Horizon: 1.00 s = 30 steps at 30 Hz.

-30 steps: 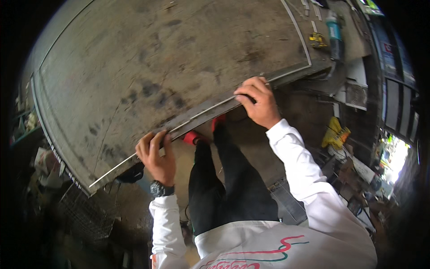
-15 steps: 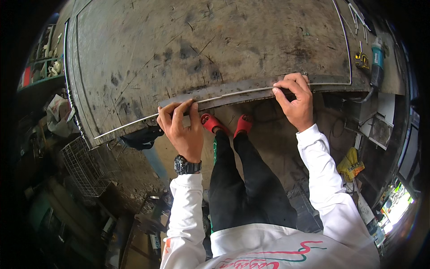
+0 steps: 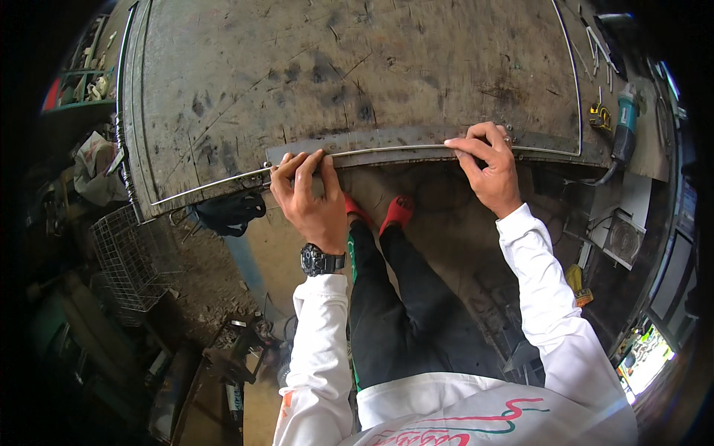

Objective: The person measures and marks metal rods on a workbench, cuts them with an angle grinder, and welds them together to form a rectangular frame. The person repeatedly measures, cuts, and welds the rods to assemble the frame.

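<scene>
A thin pale metal rod [image 3: 394, 149] runs along the near edge of the worn wooden workbench [image 3: 297, 97]. At the right corner it turns and continues up the bench's right side. My left hand [image 3: 305, 189], with a black watch at the wrist, pinches the rod left of the middle, its fingertips covering a short length. Farther right, my right hand [image 3: 487, 167] grips it between thumb and fingers. Between my hands the rod bows slightly and lies over a flat grey metal strip [image 3: 401, 136] on the bench edge.
At the right lie a teal angle grinder [image 3: 626, 119] with a cord, a yellow-black tape measure [image 3: 599, 117] and several thin metal pieces [image 3: 597, 52]. A dark cloth [image 3: 230, 214] hangs under the left edge, near a wire basket [image 3: 130, 260]. Red footwear [image 3: 398, 211] shows below the bench.
My left hand has shifted slightly right and up relative to the view, still on the rod. My right hand has barely moved. The view has tilted a little, and my feet appear shifted left.
</scene>
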Each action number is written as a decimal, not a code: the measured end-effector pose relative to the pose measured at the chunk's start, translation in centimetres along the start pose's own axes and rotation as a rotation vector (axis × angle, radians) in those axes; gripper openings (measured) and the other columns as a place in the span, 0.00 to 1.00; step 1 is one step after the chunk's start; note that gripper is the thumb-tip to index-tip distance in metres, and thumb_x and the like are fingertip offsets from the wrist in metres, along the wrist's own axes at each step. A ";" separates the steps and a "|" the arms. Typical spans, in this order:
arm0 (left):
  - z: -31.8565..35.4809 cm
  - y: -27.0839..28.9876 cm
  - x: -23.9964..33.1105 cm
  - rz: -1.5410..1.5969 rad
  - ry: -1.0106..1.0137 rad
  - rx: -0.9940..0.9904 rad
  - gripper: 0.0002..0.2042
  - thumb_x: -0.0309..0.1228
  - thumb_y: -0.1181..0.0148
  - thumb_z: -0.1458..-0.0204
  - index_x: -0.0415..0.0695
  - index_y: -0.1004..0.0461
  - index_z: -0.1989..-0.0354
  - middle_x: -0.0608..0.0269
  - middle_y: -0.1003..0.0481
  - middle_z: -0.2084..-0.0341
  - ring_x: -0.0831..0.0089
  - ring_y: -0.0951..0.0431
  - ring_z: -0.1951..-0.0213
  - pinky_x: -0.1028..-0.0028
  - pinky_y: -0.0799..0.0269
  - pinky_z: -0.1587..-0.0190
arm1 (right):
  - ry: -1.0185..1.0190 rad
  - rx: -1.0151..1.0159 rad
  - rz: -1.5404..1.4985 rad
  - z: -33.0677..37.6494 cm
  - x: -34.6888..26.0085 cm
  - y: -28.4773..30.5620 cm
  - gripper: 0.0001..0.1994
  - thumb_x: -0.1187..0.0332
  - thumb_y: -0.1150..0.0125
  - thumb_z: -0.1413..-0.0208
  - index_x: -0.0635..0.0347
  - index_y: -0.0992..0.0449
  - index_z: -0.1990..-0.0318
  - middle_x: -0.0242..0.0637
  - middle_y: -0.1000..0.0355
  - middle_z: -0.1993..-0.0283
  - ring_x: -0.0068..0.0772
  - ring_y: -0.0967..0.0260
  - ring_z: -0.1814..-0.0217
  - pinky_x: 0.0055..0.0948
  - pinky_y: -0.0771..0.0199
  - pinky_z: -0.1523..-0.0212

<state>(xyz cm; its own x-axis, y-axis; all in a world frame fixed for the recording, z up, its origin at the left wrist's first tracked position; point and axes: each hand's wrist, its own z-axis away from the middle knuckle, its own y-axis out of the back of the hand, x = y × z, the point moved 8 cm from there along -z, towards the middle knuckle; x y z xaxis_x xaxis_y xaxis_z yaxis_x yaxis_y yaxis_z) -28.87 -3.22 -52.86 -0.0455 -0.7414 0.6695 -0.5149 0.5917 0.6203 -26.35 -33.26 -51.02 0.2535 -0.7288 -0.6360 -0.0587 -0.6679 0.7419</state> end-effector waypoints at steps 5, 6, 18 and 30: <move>0.3 -0.2 -0.2 0.055 0.035 -0.021 0.10 0.24 0.27 0.47 0.47 0.15 0.56 0.60 0.23 0.53 0.53 0.24 0.41 0.50 0.34 0.32 | 0.049 -0.017 0.057 0.1 -0.2 0.0 0.14 0.80 0.30 0.51 0.48 0.12 0.59 0.30 0.29 0.59 0.37 0.32 0.55 0.36 0.35 0.50; 0.5 -0.3 -0.1 0.011 0.007 -0.024 0.11 0.25 0.28 0.46 0.47 0.15 0.54 0.58 0.24 0.51 0.51 0.26 0.39 0.49 0.35 0.32 | 0.074 -0.010 0.083 0.1 -0.4 -0.1 0.15 0.80 0.30 0.51 0.48 0.12 0.58 0.30 0.29 0.59 0.37 0.32 0.55 0.36 0.35 0.50; 6.0 -4.2 6.3 -0.192 0.005 -0.548 0.46 0.63 0.28 0.52 0.72 0.40 0.22 0.29 0.73 0.21 0.26 0.73 0.22 0.36 0.65 0.23 | 0.150 0.005 0.248 1.5 -2.2 -0.6 0.19 0.73 0.31 0.49 0.48 0.15 0.48 0.32 0.26 0.51 0.41 0.30 0.45 0.40 0.34 0.44; 5.7 -4.0 6.7 -0.280 -0.022 -0.577 0.54 0.61 0.20 0.61 0.77 0.42 0.22 0.31 0.68 0.20 0.25 0.68 0.21 0.27 0.56 0.28 | 0.133 -0.025 0.178 2.2 -4.2 0.9 0.21 0.68 0.31 0.49 0.50 0.18 0.45 0.37 0.25 0.43 0.44 0.30 0.40 0.45 0.35 0.38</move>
<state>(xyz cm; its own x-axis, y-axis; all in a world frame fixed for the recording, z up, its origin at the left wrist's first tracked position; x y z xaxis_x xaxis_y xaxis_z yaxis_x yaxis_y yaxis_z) -32.00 -12.37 -53.24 0.0028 -0.8952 0.4456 0.0330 0.4454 0.8947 -29.57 -31.16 -48.18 0.3663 -0.8076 -0.4621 -0.0906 -0.5253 0.8461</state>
